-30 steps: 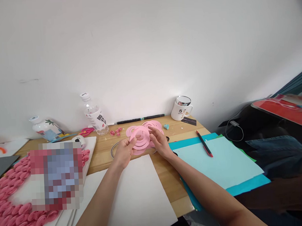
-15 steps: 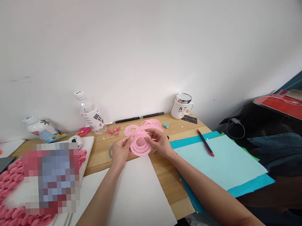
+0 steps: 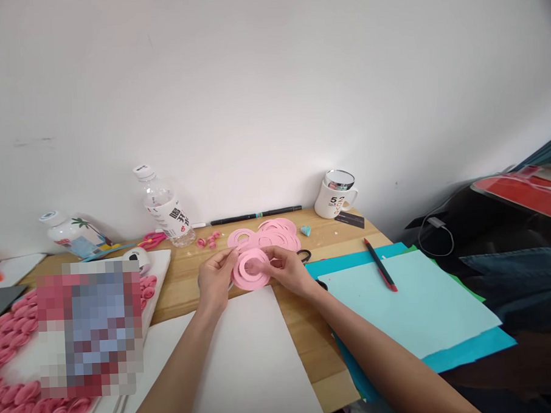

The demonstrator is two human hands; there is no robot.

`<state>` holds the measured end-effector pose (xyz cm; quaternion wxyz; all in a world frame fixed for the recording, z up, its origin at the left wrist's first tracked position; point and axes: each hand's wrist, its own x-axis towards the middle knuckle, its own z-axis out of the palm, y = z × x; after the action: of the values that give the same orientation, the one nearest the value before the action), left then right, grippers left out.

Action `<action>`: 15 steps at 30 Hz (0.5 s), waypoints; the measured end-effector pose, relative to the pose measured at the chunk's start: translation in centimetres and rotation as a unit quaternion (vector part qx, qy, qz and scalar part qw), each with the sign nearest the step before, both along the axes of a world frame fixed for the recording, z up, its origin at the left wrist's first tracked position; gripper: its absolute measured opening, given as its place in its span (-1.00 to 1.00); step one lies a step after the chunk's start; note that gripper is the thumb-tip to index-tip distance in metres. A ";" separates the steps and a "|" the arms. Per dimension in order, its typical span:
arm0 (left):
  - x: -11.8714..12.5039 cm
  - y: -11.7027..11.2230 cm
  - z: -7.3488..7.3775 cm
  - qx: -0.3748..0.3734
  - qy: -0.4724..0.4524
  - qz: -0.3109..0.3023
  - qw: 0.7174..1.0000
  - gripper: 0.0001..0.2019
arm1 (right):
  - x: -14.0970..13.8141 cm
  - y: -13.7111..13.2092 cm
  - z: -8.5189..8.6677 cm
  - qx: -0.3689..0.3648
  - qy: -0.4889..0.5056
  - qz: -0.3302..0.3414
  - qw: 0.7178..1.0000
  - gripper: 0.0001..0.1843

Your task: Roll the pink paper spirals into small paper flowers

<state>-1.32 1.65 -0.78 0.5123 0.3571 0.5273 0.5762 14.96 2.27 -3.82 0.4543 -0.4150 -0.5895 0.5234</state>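
Both my hands hold one pink paper spiral disc (image 3: 250, 271) just above the wooden table (image 3: 187, 280). My left hand (image 3: 216, 276) pinches its left edge, fingers closed. My right hand (image 3: 285, 270) pinches the spiral's centre from the right, fingers closed on it. Behind the disc, more pink paper spirals (image 3: 267, 236) lie flat in a loose pile on the table.
A white sheet (image 3: 250, 360) lies in front of me, light blue paper (image 3: 407, 301) with a red pen (image 3: 380, 264) to the right. A board with several pink paper roses (image 3: 17, 345) sits left. Two bottles (image 3: 163, 205), pink scissors (image 3: 153, 239), a black marker (image 3: 253, 217) and a mug (image 3: 335, 195) line the wall.
My hands have lowered the spiral disc toward the table and toward me. My right fingers have moved onto its centre.
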 end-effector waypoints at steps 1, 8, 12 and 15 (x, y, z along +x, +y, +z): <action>0.0 -0.1 0.2 -0.007 0.004 -0.012 1.000 -0.61 | 0.0 0.0 0.0 0.001 0.008 -0.006 1.000 -0.66; 0.5 -0.9 1.2 -0.054 0.052 -0.124 0.989 -0.63 | 0.2 -0.1 0.9 -0.040 0.062 -0.030 0.997 -0.67; 0.9 -1.3 1.5 -0.046 0.069 -0.147 0.986 -0.69 | -0.3 -0.7 1.2 -0.043 0.054 -0.008 0.998 -0.70; 1.0 -1.4 1.6 -0.034 0.108 -0.142 0.983 -0.74 | -0.7 -1.0 1.1 -0.046 0.064 0.001 0.997 -0.71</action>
<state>-0.37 0.30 0.84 0.5406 0.4708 0.5428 0.4376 14.27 1.30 -2.71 0.4707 -0.4009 -0.5349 0.5758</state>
